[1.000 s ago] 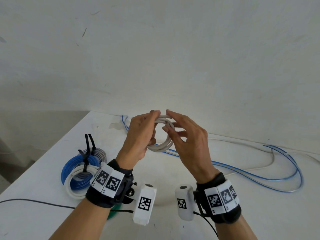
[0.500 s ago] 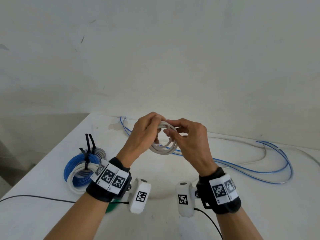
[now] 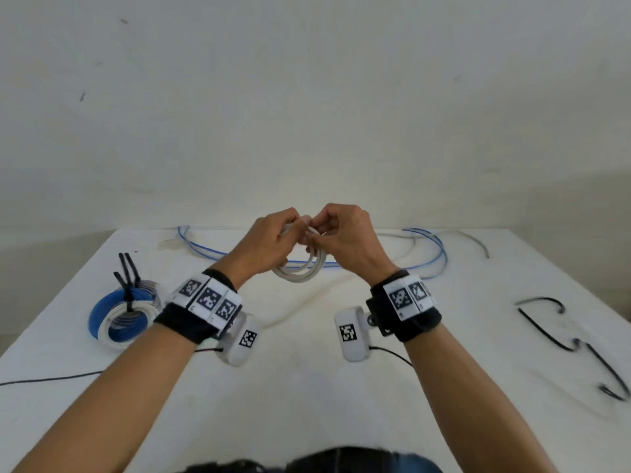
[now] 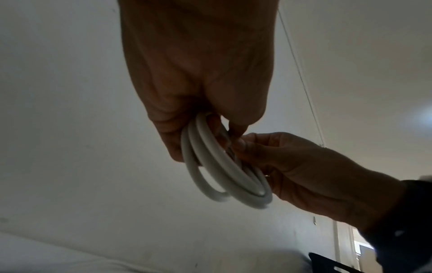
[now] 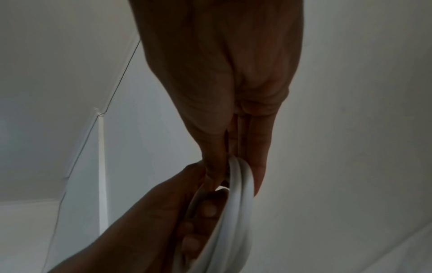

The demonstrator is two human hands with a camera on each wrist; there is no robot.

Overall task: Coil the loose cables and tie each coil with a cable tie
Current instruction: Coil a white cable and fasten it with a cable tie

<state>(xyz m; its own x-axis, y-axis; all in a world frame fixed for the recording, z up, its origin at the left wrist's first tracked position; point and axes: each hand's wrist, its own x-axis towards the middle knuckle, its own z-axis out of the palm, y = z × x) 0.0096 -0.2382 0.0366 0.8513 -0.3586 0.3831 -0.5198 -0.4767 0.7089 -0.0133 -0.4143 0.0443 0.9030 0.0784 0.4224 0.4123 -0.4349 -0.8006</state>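
Both hands hold a small white cable coil (image 3: 302, 271) above the white table (image 3: 307, 387). My left hand (image 3: 269, 240) grips the coil's top with curled fingers. My right hand (image 3: 341, 237) pinches the same top part from the right. In the left wrist view the white cable coil (image 4: 224, 171) hangs below the left hand (image 4: 196, 110) in several loops, with the right hand (image 4: 292, 166) against it. The right wrist view shows the white cable coil (image 5: 233, 212) between the right hand's fingers (image 5: 257, 166). A tail of the white cable trails on the table.
A tied bundle of blue and white coils (image 3: 121, 314) with black cable ties lies at the left. A loose blue cable (image 3: 433, 254) and a grey cable run along the back edge. Loose black cable ties (image 3: 573, 346) lie at the right. A thin black wire (image 3: 51, 378) crosses front left.
My right hand has gone from spread fingers to a pinch on the coil's top. The head view has tilted down and right, bringing the black ties into view.
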